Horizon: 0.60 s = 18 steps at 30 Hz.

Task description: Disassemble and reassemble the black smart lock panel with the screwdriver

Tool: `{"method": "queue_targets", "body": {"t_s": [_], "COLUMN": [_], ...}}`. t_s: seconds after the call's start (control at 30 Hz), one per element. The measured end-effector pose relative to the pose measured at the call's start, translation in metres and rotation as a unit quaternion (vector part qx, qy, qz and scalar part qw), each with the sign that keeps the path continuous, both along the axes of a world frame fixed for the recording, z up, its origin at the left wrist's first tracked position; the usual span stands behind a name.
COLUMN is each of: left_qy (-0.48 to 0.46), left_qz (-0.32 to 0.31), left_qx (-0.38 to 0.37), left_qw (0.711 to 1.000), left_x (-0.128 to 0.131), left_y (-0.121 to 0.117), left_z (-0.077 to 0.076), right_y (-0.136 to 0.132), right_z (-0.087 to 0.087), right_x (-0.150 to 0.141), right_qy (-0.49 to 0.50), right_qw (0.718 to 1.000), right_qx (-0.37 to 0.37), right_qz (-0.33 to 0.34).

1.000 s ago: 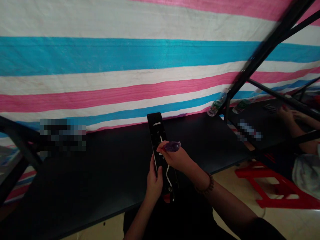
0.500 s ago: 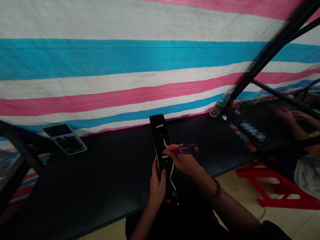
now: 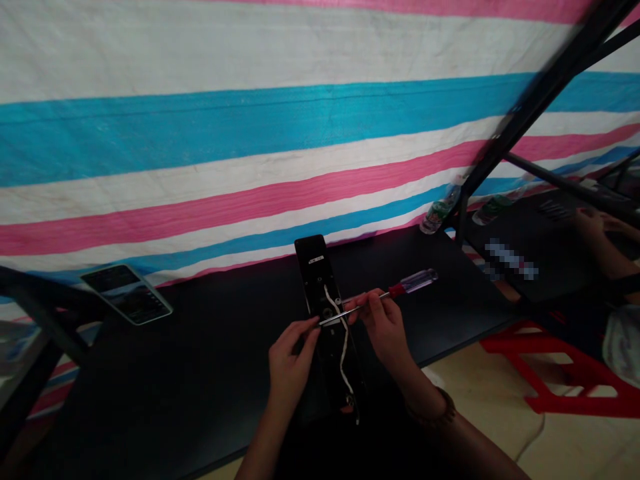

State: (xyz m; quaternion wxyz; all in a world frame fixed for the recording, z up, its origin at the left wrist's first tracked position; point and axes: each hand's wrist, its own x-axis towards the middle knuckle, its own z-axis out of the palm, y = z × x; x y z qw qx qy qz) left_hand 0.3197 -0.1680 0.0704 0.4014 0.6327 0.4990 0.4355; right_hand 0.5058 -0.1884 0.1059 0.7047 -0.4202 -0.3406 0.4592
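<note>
Slanting over the long black panel (image 3: 313, 267), the screwdriver (image 3: 397, 290) has its clear handle out to the right, beyond the right hand (image 3: 385, 327), and its metal tip at the left hand's fingertips. The right fingers and thumb grasp the shaft just below the red collar. The left hand (image 3: 290, 357) has thumb and forefinger drawn together at the tip, beside the panel's left edge; whether they pinch the tip or some tiny piece there, I cannot tell. Under the shaft, a white cord (image 3: 345, 343) runs down the panel toward the person. Around this spreads the black table (image 3: 220, 347), with a phone (image 3: 127, 293) at far left and a bottle (image 3: 435, 217) by the frame post at right.
</note>
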Motion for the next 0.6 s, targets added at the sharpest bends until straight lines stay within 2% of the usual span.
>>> {"method": "queue_targets", "body": {"t_s": [0.1,0.17,0.23,0.33,0.4,0.47,0.53,0.6], "left_qy": [0.015,0.029,0.053,0.128,0.207,0.265,0.319,0.352], "left_qz": [-0.014,-0.018,0.004,0.081,0.118,0.113,0.101,0.099], "left_qx": [0.005,0.007,0.019,0.067,0.112,0.140,0.138,0.120], "left_qw": [1.000,0.999,0.998,0.986,0.965,0.947,0.932,0.923], "left_x": [0.000,-0.004,-0.013,-0.029,-0.036,-0.038,-0.036,-0.033], "left_y": [0.001,0.000,0.000,0.001,0.000,-0.001,-0.004,-0.005], "left_z": [0.005,0.001,-0.011,-0.040,-0.060,-0.075,-0.081,-0.080], "right_y": [0.000,0.003,0.011,0.039,0.067,0.095,0.120,0.137], "right_z": [-0.007,-0.007,-0.003,0.009,0.020,0.029,0.035,0.037], "right_x": [-0.001,0.004,0.013,0.030,0.039,0.044,0.045,0.043], "right_qy": [0.030,0.008,-0.032,-0.116,-0.195,-0.285,-0.380,-0.456], "right_qw": [0.999,1.000,0.999,0.990,0.974,0.949,0.915,0.881], "right_qx": [-0.008,-0.006,0.005,0.054,0.094,0.118,0.124,0.124], "right_qz": [0.008,0.006,-0.015,-0.062,-0.068,-0.057,-0.048,-0.035]}}
